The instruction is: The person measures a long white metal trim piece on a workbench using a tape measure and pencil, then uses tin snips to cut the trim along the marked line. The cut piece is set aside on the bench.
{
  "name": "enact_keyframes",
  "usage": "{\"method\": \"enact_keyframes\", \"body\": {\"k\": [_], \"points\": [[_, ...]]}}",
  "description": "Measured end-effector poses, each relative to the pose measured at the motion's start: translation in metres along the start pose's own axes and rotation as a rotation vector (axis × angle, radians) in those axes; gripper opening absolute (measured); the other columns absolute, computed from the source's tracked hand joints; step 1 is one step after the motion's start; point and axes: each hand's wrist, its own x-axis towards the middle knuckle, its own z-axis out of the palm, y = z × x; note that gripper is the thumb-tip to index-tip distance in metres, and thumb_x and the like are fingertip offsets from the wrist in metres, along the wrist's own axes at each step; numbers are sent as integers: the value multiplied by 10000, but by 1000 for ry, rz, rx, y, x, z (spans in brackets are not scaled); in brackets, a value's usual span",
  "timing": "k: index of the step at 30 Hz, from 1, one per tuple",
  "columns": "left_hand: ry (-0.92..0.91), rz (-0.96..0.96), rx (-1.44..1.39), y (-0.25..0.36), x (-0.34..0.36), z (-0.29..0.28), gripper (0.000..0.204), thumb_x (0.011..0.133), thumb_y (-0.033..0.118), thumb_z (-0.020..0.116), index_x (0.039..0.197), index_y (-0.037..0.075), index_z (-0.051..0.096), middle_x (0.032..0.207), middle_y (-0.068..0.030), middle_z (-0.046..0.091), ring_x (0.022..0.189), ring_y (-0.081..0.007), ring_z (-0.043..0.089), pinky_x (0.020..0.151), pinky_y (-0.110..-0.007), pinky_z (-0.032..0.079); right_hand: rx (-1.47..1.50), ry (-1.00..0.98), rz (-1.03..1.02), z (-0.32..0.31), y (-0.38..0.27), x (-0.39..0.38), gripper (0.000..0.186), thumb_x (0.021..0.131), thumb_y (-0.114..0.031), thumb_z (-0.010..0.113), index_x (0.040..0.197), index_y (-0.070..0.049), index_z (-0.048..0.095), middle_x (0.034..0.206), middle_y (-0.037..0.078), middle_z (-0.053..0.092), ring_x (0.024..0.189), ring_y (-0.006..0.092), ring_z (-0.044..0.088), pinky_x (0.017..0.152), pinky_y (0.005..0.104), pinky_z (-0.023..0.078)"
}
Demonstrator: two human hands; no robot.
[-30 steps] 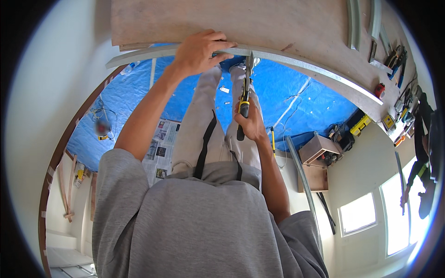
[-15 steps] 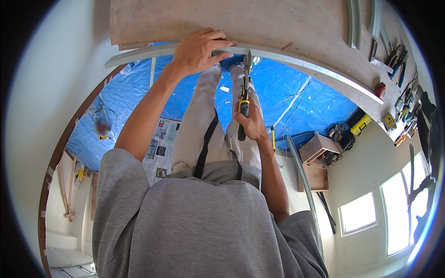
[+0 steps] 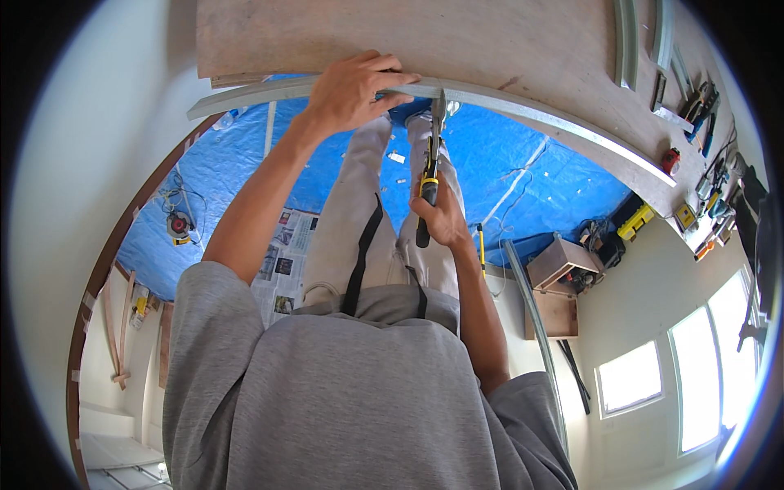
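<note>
A long, thin galvanized metal channel (image 3: 543,119) lies along the near edge of a wooden board (image 3: 457,41). My left hand (image 3: 353,91) rests over this channel left of the middle, thumb below and fingers on top, gripping it. In my right hand (image 3: 443,214) is a pair of tin snips (image 3: 430,159) with black and yellow handles, pointing away from me. Their blades meet the channel just right of my left fingers. How far the jaws have bitten into the metal cannot be made out.
Further channel pieces (image 3: 625,45), pliers (image 3: 707,106) and a red tape measure (image 3: 670,160) lie on the board's right side. Below spreads a blue tarp (image 3: 506,163) with scraps, a red power tool (image 3: 180,224) and newspaper (image 3: 282,265). A wooden box (image 3: 559,261) stands at right.
The snips' handles have swung very slightly left at their near end, with the blades still at the same spot on the channel. My left hand keeps its hold.
</note>
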Motion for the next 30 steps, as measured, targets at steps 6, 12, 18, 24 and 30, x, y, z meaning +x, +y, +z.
{"method": "enact_keyframes", "body": {"k": [6,12,18,24,30], "points": [[1,4,18,2,-1,0,343,890,317,764,1222,228,763,1067,42,682,956,-186,649,820,-350,563,-28,-6,3,-1,5,2,427,790,-229,662,1133,-6,537,929,87,599,867,219,593,811,368,481],[127,-18,33,12,-4,-5,447,854,344,807,1258,169,734,1127,-27,689,1055,-268,631,950,-423,517,32,-11,-41,-1,6,2,392,791,-206,656,1114,-16,541,918,77,593,857,213,583,801,362,471],[409,-735,-1041,133,-83,40,1181,754,446,910,1594,-20,223,1525,-208,430,1452,-351,408,1225,-456,290,66,-17,-66,-2,-1,2,552,783,-295,667,1180,61,523,895,224,629,833,389,616,787,466,480],[-88,-747,-1513,175,-125,120,1551,622,442,1000,1621,12,-104,1656,-203,155,1566,-336,143,1264,-463,198,16,-19,-62,-8,-6,5,548,805,-318,665,1163,69,516,937,235,652,867,389,648,802,470,500],[-221,-682,-1510,156,-112,103,1432,585,233,1002,1621,65,27,1535,-132,343,1460,-281,336,1193,-424,318,45,-57,-36,-9,-5,5,552,812,-323,674,1172,62,510,920,234,661,848,391,665,773,469,508]]}}
